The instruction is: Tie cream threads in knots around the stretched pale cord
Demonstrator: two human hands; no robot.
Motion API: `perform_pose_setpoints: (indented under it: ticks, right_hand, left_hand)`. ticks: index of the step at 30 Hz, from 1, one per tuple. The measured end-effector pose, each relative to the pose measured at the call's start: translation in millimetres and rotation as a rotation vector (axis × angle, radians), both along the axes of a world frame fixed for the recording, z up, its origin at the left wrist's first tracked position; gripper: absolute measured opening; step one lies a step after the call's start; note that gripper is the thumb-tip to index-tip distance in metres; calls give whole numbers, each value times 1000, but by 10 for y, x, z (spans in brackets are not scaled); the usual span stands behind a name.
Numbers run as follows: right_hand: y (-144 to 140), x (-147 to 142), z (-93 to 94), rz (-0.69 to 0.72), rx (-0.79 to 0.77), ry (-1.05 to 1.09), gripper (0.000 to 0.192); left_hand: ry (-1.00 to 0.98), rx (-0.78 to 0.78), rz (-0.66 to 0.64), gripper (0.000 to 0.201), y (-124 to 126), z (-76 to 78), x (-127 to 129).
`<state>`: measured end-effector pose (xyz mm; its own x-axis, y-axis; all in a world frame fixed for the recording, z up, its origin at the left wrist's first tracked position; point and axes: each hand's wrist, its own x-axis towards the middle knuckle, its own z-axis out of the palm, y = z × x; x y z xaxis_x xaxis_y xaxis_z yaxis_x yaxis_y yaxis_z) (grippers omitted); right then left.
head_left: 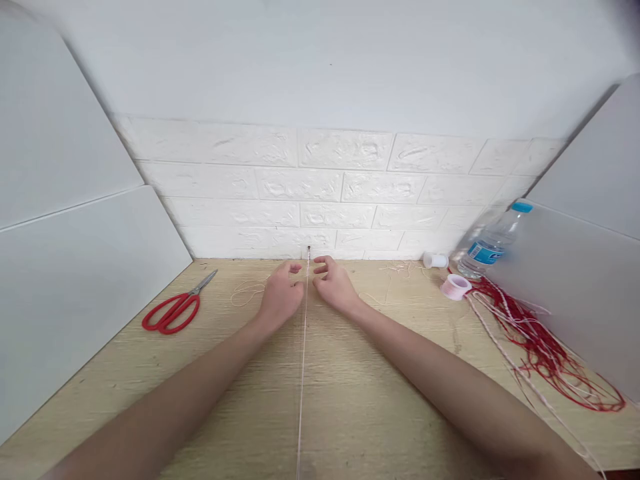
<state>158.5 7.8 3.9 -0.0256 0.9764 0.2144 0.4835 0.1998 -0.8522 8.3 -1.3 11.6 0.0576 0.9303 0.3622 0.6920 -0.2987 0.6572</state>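
Note:
A thin pale cord (303, 373) runs taut from a small hole at the foot of the wall down past the near edge of view. Its far end is a short, thicker knotted stretch (309, 256). My left hand (283, 291) is just left of the cord, fingers curled closed on a fine cream thread (247, 292) whose loops lie beside it. On the opposite side, my right hand (334, 283) is closed likewise, with more thread (373, 298) trailing out on the table. The thread between the fingers is too fine to follow.
Red-handled scissors (173, 312) lie at left. At right are a white spool (436, 260), a pink spool (455, 287), a water bottle (485, 250) and a heap of red and pink cords (545, 353). White panels (95, 280) flank the wooden table (360, 400).

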Motion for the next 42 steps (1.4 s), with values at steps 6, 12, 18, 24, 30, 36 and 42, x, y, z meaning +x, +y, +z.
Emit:
perform_pose_setpoints:
  ticks: [6, 12, 18, 24, 30, 36, 42]
  right_hand:
    - [147, -66, -191, 91, 88, 87, 39]
    - [125, -52, -246, 51, 139, 83, 27]
    - [144, -76, -237, 34, 151, -37, 8]
    - [180, -71, -255, -13, 178, -68, 9]
    - [215, -53, -280, 4, 255, -190, 12]
    - [212, -37, -272, 8, 285, -414, 25]
    - [195, -39, -247, 0, 269, -473, 28]
  left_hand:
    - [-56, -30, -45, 28, 41, -117, 21]
    - [-26, 44, -57, 17, 33, -172, -2]
    - [62, 121, -64, 18, 70, -178, -6]
    - [99, 143, 6, 18, 100, -206, -4]
    - [140, 157, 33, 18, 78, -188, 0]
    - [214, 168, 36, 25, 97, -199, 3]
    - [271, 110, 2, 35, 125, -225, -9]
